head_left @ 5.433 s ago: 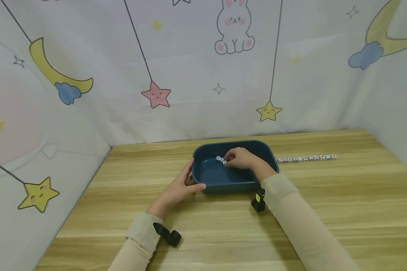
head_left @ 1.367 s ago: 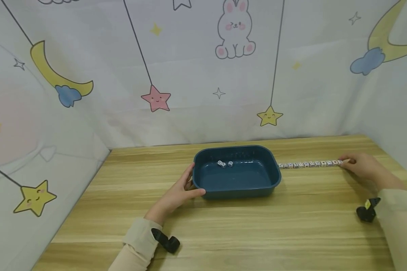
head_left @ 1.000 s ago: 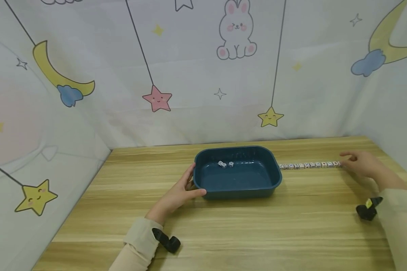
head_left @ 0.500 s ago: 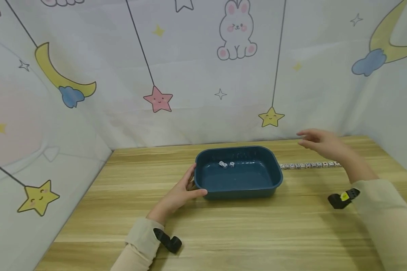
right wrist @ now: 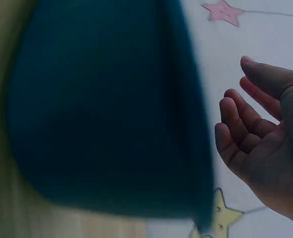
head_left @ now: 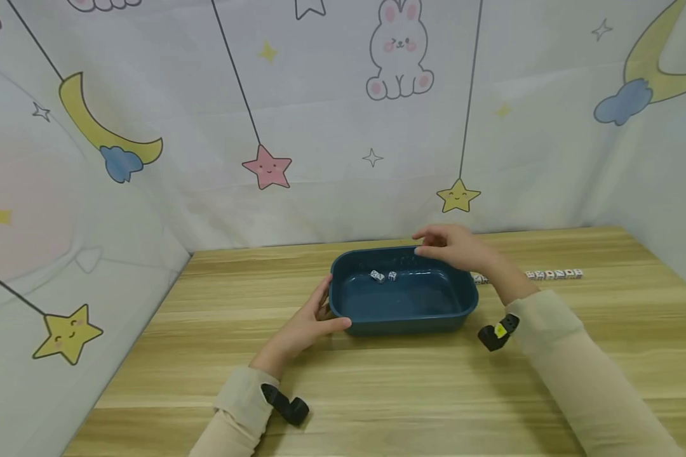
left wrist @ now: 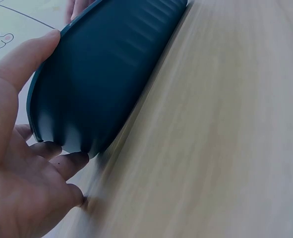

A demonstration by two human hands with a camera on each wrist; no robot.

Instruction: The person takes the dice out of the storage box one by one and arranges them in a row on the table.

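A dark blue plastic tub [head_left: 406, 325] stands on the wooden table. My left hand [head_left: 300, 327] holds its left end, thumb at the near rim and fingers along the end wall; the left wrist view shows this hand [left wrist: 32, 173] from the palm side. Inside the tub lie a touching pair of white dice [head_left: 377, 276] and a single die [head_left: 392, 276]. Over the tub's back right rim hovers my right hand [head_left: 457, 246], fingers loosely bent and holding nothing. A straight row of dice [head_left: 551, 275] runs rightward from the tub; my right arm hides part of it.
Wood-grain table [head_left: 377, 393] spreads in front of the tub and to both sides. Behind it hangs a pale cloth [head_left: 331, 209] printed with stars, moons and a rabbit. A small black camera [head_left: 494, 333] sits on each wrist.
My right hand took a die from the tub and let go of it at the row's right end, then swung back left above the tub. The left hand has stayed put.
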